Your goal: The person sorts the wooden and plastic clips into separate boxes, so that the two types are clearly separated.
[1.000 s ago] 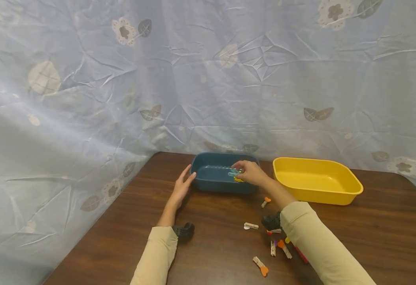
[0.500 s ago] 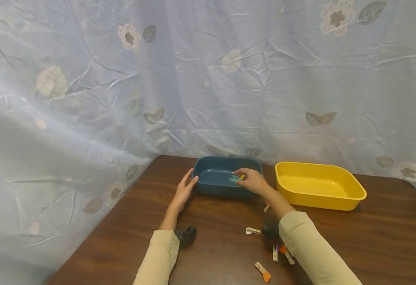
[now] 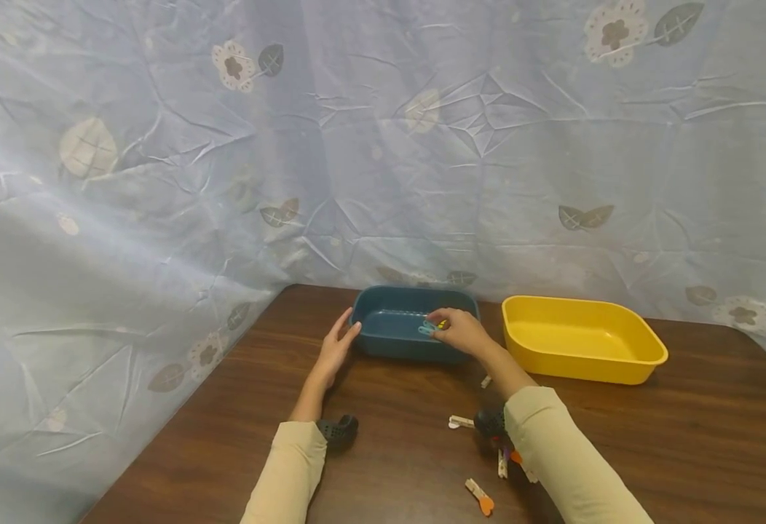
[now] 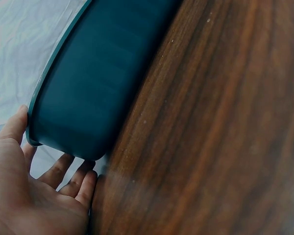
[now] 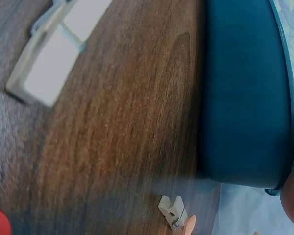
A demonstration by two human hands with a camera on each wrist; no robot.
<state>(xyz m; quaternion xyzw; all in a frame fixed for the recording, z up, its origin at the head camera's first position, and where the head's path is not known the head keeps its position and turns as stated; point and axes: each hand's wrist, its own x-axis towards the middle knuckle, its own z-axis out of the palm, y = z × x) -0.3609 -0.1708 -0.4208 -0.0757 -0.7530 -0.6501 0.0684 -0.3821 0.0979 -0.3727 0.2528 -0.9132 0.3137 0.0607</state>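
My left hand (image 3: 336, 348) is at the left end of a dark blue tub (image 3: 383, 348), its fingers loosely extended. In the left wrist view, the fingers touch the tub's end wall and the thumb is at its rim. My right hand (image 3: 459, 332) is over the tub's front right rim and pinches a small light-blue looped piece (image 3: 427, 327). A bit of yellow (image 3: 443, 324) shows between its fingers; the kind of these pieces is too small to tell. In the right wrist view, the held pieces are hidden behind the tub's wall.
A yellow tub (image 3: 582, 370) stands right of the blue one. Small wooden clothespins lie in front, among them one with an orange heart (image 3: 480, 497) and one with a white ornament (image 3: 462, 421). Several more are partly covered by the right sleeve. A patterned cloth (image 3: 383, 145) hangs behind.
My right hand has moved slightly over the blue tub, still holding the light-blue piece; its forearm now covers more of the clothespins. The left hand stays at the tub's end.
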